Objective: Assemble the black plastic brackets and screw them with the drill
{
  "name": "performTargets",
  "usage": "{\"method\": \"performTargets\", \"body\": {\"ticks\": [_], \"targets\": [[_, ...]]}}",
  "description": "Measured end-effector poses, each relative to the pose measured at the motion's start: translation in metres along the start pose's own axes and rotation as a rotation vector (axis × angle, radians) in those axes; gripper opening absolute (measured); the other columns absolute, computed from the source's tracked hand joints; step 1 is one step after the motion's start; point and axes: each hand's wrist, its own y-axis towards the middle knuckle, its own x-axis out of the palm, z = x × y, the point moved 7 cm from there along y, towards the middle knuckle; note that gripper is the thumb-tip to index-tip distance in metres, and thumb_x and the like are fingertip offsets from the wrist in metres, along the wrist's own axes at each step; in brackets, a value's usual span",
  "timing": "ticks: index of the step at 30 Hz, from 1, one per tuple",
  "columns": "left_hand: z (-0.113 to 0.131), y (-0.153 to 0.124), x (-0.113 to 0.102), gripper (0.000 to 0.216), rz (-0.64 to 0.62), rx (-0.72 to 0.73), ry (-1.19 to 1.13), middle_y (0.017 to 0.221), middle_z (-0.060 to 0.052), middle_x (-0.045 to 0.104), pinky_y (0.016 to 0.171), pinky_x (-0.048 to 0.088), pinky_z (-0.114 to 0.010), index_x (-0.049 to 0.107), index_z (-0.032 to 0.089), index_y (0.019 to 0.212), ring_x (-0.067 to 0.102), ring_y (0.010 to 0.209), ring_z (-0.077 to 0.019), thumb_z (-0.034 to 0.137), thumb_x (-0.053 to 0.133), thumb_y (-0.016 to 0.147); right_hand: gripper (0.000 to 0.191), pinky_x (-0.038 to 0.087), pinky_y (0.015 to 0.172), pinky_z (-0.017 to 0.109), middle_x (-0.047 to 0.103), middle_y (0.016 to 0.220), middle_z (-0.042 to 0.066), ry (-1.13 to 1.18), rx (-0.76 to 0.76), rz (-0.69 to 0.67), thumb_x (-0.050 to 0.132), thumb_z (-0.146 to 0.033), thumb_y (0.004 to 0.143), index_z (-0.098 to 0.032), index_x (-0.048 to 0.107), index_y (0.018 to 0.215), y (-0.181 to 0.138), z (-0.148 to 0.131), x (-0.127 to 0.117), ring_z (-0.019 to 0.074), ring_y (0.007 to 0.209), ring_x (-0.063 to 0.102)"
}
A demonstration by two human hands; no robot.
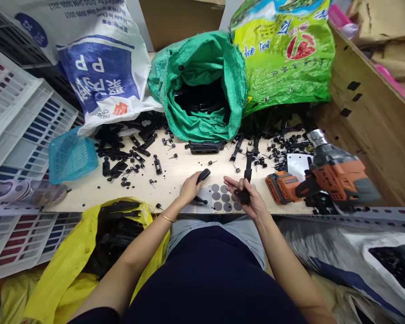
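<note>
My left hand is closed on a black plastic part, whose rounded end sticks out past the fingers. Just below that hand, a second black piece with a round tip shows on a pale sheet; I cannot tell if the fingers touch it. My right hand grips a long black plastic clamp-like part between thumb and palm, its forked end pointing away from me, while some fingers stretch out to the left. Between the hands lies a sheet of round grey stickers.
An orange cordless impact driver lies at the right. Loose black parts and small knobbed screws litter the bench. Behind stands an open green sack; a yellow bag of black parts hangs front left. A blue basket sits left.
</note>
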Motion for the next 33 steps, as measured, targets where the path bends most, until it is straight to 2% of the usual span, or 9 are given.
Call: {"method": "performTargets", "body": {"ticks": [4,10,12,15,18,23,28,30,33], "targets": [[0.030,-0.028,0.019,0.035,-0.056,-0.052,-0.234,0.094,-0.003,0.069,0.080,0.051,-0.031,0.049,0.020,0.121,0.067,0.085,-0.0194,0.023,0.054,0.086,0.046,0.050,0.080,0.029,0.074,0.092,0.005,-0.065,-0.075,0.221,0.073,-0.055,0.064,-0.021,0.045,0.052,0.008,0.007,0.006,0.0190,0.089,0.066],[0.069,-0.056,0.035,0.036,-0.049,0.002,-0.243,0.102,-0.009,0.066,0.081,0.050,-0.033,0.045,0.017,0.121,0.065,0.091,-0.0207,0.017,0.050,0.086,0.047,0.050,0.062,0.029,0.074,0.080,0.004,-0.019,-0.060,0.283,0.074,-0.056,0.060,-0.022,0.043,0.055,0.012,0.013,0.014,0.0183,0.070,0.066],[0.072,-0.059,0.035,0.038,-0.035,0.018,-0.204,0.103,-0.011,0.064,0.081,0.050,-0.035,0.040,0.015,0.124,0.064,0.092,-0.0218,0.016,0.048,0.086,0.047,0.048,0.059,0.028,0.073,0.075,0.004,-0.042,-0.075,0.276,0.073,-0.057,0.062,-0.022,0.042,0.056,0.011,0.010,0.015,0.0174,0.065,0.064],[0.073,-0.062,0.037,0.042,-0.097,0.042,-0.148,0.100,-0.012,0.063,0.078,0.050,-0.035,0.034,0.015,0.126,0.064,0.089,-0.0227,0.016,0.046,0.086,0.047,0.047,0.060,0.027,0.071,0.068,0.003,-0.113,-0.073,0.243,0.072,-0.056,0.063,-0.021,0.042,0.054,0.009,0.007,0.019,0.0162,0.062,0.063],[0.074,-0.068,0.039,0.043,-0.178,0.059,-0.096,0.097,-0.012,0.063,0.074,0.051,-0.035,0.031,0.014,0.124,0.065,0.084,-0.0231,0.017,0.047,0.085,0.047,0.045,0.060,0.025,0.069,0.063,0.003,-0.182,-0.037,0.188,0.072,-0.055,0.063,-0.020,0.043,0.052,0.007,0.004,0.021,0.0140,0.060,0.060],[0.080,-0.080,0.043,0.043,-0.210,0.063,-0.006,0.101,-0.016,0.062,0.072,0.052,-0.038,0.031,0.012,0.123,0.066,0.083,-0.0256,0.017,0.048,0.083,0.044,0.041,0.052,0.023,0.065,0.059,0.002,-0.188,0.063,0.131,0.075,-0.053,0.060,-0.018,0.049,0.052,0.003,0.014,0.022,0.0103,0.052,0.053],[0.080,-0.082,0.044,0.045,-0.208,0.025,-0.030,0.098,-0.017,0.063,0.070,0.052,-0.039,0.031,0.010,0.122,0.066,0.080,-0.0274,0.014,0.047,0.081,0.039,0.038,0.049,0.023,0.057,0.052,-0.001,-0.142,-0.095,0.321,0.072,-0.054,0.065,-0.018,0.058,0.054,0.000,0.023,0.021,0.0091,0.048,0.047],[0.081,-0.079,0.039,0.043,-0.208,0.035,-0.044,0.098,-0.017,0.063,0.070,0.052,-0.039,0.034,0.011,0.121,0.065,0.081,-0.0271,0.014,0.047,0.080,0.039,0.038,0.050,0.023,0.057,0.053,-0.001,-0.126,-0.121,0.312,0.070,-0.054,0.067,-0.018,0.060,0.055,0.000,0.022,0.024,0.0092,0.050,0.047],[0.084,-0.070,0.026,0.041,-0.207,0.062,-0.125,0.094,-0.011,0.064,0.071,0.050,-0.035,0.039,0.014,0.118,0.064,0.079,-0.0237,0.021,0.052,0.080,0.035,0.041,0.052,0.022,0.059,0.059,-0.001,-0.132,-0.083,0.197,0.072,-0.051,0.066,-0.018,0.061,0.060,-0.001,0.012,0.026,0.0095,0.054,0.050]]}}
